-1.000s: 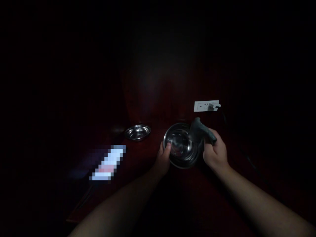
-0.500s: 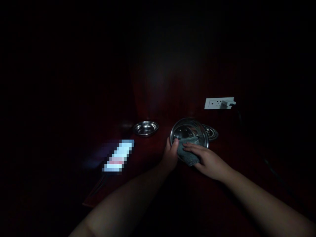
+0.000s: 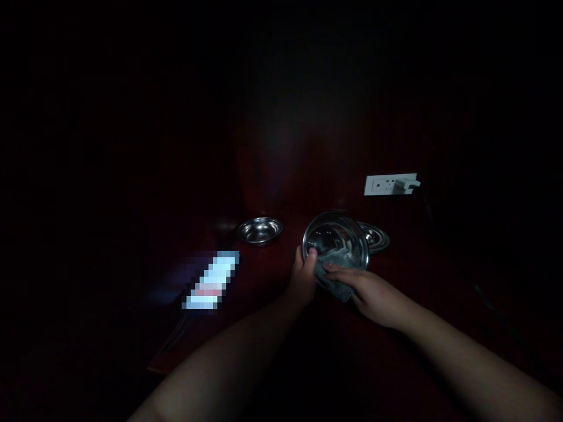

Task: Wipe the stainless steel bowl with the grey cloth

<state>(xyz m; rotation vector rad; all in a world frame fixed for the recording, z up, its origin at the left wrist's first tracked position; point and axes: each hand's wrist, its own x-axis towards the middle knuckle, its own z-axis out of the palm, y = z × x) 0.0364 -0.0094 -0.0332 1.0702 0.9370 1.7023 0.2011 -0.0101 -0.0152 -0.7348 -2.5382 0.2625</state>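
Note:
A shiny metal bowl is tilted with its inside facing me. My left hand grips its left rim, the thumb over the edge and the other fingers mostly hidden behind. A grey-green cloth lies over the bowl's lower rim and inner wall. On that cloth presses my right hand, its fingers around the near edge of the bowl. Behind the bowl to the right, a round metal dish or lid is partly covered from view.
A shallow metal bowl rests on the dark red surface to the left. Nearer me is a bright, pixelated phone-like screen with a cable. A white wall socket with a plug stands at the right. Most surroundings are dark.
My right hand and the cloth have shifted slightly down along the bowl's near side. The bowl has turned a little, while my left hand keeps its hold.

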